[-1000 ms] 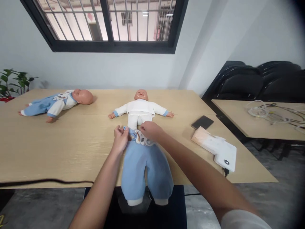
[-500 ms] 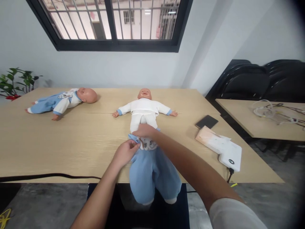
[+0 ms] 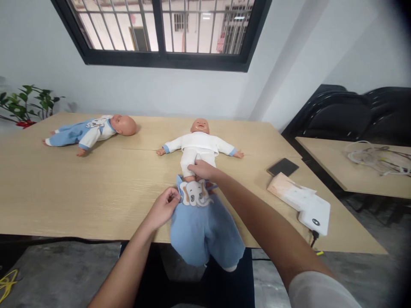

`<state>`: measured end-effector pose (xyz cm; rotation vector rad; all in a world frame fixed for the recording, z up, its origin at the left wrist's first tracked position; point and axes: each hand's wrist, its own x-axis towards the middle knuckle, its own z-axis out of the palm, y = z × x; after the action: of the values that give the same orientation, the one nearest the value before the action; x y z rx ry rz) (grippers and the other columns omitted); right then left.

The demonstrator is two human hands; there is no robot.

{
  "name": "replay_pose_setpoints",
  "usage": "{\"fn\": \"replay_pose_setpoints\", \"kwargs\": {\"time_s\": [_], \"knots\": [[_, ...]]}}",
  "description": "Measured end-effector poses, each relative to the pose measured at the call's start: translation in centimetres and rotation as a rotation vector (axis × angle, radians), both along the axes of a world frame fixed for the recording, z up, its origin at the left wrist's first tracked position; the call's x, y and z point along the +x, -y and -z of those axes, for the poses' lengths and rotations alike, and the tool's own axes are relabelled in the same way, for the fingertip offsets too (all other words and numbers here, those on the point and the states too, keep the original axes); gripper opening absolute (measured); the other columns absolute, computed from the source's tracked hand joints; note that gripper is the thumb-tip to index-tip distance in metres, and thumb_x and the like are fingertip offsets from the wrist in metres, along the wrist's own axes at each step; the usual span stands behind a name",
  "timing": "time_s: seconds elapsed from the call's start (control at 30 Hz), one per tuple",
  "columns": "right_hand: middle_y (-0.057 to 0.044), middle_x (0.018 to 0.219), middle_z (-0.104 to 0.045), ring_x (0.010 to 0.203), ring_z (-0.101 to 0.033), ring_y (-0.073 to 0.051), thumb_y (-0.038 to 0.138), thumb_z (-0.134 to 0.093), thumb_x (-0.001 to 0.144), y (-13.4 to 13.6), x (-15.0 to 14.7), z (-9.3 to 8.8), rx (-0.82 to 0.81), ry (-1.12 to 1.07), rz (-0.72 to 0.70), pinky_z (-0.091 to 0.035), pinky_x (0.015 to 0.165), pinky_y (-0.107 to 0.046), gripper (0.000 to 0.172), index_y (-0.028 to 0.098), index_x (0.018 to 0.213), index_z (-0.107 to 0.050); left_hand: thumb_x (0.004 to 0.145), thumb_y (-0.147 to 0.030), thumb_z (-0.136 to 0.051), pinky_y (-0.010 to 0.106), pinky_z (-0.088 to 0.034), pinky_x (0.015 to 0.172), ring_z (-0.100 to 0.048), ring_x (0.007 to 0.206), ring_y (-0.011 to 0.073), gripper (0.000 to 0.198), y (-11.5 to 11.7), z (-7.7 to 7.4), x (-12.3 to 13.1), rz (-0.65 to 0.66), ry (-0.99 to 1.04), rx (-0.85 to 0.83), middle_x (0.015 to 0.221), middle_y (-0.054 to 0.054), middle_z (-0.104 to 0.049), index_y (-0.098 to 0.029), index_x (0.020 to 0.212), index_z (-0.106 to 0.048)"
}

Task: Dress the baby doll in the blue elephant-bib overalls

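A baby doll (image 3: 199, 140) in a white top lies on its back on the table, arms spread and feet toward me. My right hand (image 3: 204, 169) is closed around its lower legs, with the thumb over the leg on the left. Light-blue trousers (image 3: 192, 226) with an elephant face on the waist lie just below the doll's feet and hang over the table's front edge. My left hand (image 3: 165, 206) pinches the left side of their waist. The doll's feet are partly hidden at the trousers' waist opening.
A second doll (image 3: 96, 130), dressed in blue and white, lies at the back left. To the right are a dark phone (image 3: 282, 167), a tissue pack (image 3: 285, 188) and a white device (image 3: 316, 216) with a black cable. A plant (image 3: 28, 102) stands at the far left.
My right hand has moved from the trousers' waist up to the doll's legs. The elephant face now shows in full, and the view has shifted slightly.
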<state>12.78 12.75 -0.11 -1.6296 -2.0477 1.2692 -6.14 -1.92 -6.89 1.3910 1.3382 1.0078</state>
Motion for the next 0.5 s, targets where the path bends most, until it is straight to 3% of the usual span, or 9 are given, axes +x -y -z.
{"fn": "replay_pose_setpoints", "kwargs": {"time_s": [0.13, 0.3, 0.5], "knots": [[-0.004, 0.075, -0.062, 0.064, -0.058, -0.017, 0.041, -0.056, 0.094, 0.14, 0.17, 0.31, -0.060, -0.047, -0.014, -0.041, 0.055, -0.027, 0.026, 0.015, 0.097, -0.060, 0.097, -0.053, -0.057, 0.027, -0.037, 0.065, -0.049, 0.071, 0.0150, 0.033, 0.03, -0.05, -0.33, -0.013, 0.108, -0.059, 0.080, 0.000, -0.058, -0.020, 0.091, -0.056], [-0.003, 0.074, -0.061, 0.060, -0.057, -0.018, 0.048, -0.052, 0.097, 0.39, 0.12, 0.46, -0.091, -0.072, 0.011, -0.042, 0.053, -0.028, 0.033, 0.017, 0.108, -0.055, 0.093, -0.048, -0.067, 0.030, -0.044, 0.074, -0.057, 0.085, 0.0177, 0.035, 0.34, -0.35, 0.13, 0.159, 0.104, -0.068, 0.096, 0.004, -0.064, -0.020, 0.110, -0.058], [-0.004, 0.075, -0.064, 0.060, -0.056, -0.016, 0.045, -0.049, 0.099, 0.67, 0.14, 0.39, -0.087, -0.087, 0.004, -0.042, 0.055, -0.027, 0.034, 0.014, 0.113, -0.057, 0.089, -0.042, -0.070, 0.025, -0.038, 0.064, -0.053, 0.071, 0.0130, 0.031, 0.07, -0.28, -0.03, 0.146, 0.180, -0.143, 0.082, -0.002, -0.058, -0.020, 0.105, -0.056]]}}
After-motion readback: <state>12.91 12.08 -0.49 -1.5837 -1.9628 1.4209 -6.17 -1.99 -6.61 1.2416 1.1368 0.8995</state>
